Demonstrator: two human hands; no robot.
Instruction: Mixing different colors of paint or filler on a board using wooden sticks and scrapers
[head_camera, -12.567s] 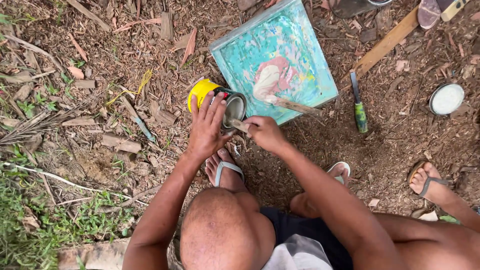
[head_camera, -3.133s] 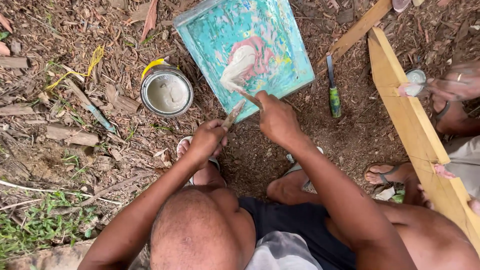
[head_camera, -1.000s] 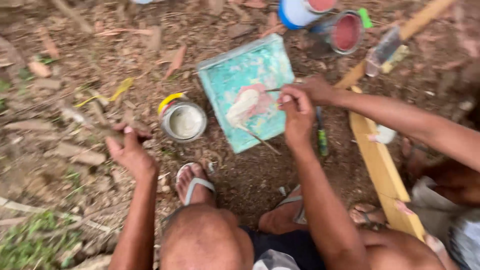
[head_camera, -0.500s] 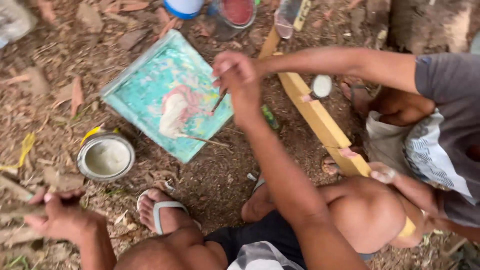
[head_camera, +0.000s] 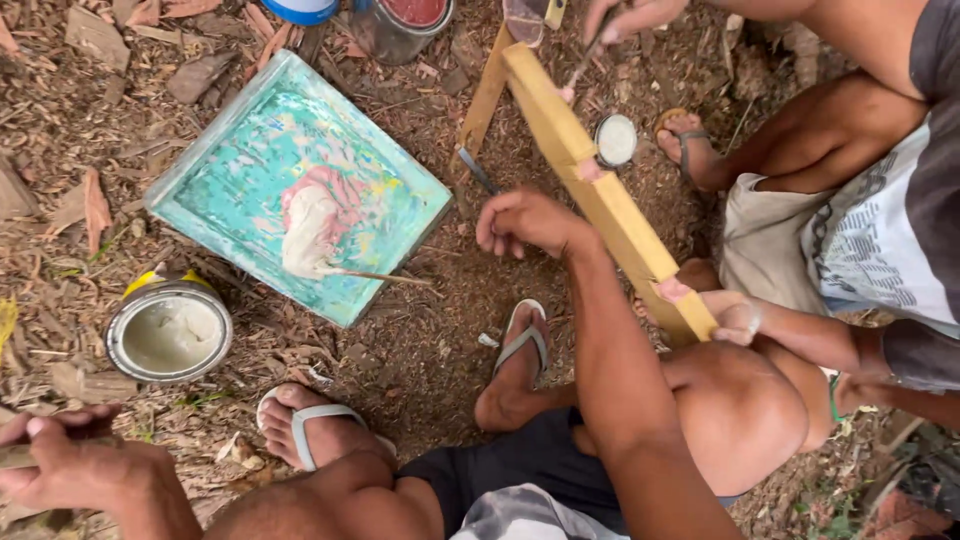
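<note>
My right hand (head_camera: 530, 222) is closed on a thin dark-bladed tool (head_camera: 476, 170), just left of a long wooden plank (head_camera: 600, 190) that runs diagonally across the ground. My left hand (head_camera: 85, 470) sits at the bottom left, its fingers curled round a brown stick (head_camera: 18, 455). An open tin of pale paste (head_camera: 168, 332) stands just above that hand. A teal board (head_camera: 250, 160) lies left of my right hand and carries a pale, pinkish blob of paste (head_camera: 305, 225) with a thin stick in it.
Another person crouches at the right, one hand (head_camera: 738, 318) on the plank's near end and the other (head_camera: 625, 14) working a tool at its far end. A small white lid (head_camera: 615, 138) lies by the plank. Paint tins (head_camera: 405, 15) stand at the top. Wood chips cover the ground.
My right hand has come off the teal board and dropped toward the plank. The view has swung right, showing more of the other person. My left hand stays low at the left.
</note>
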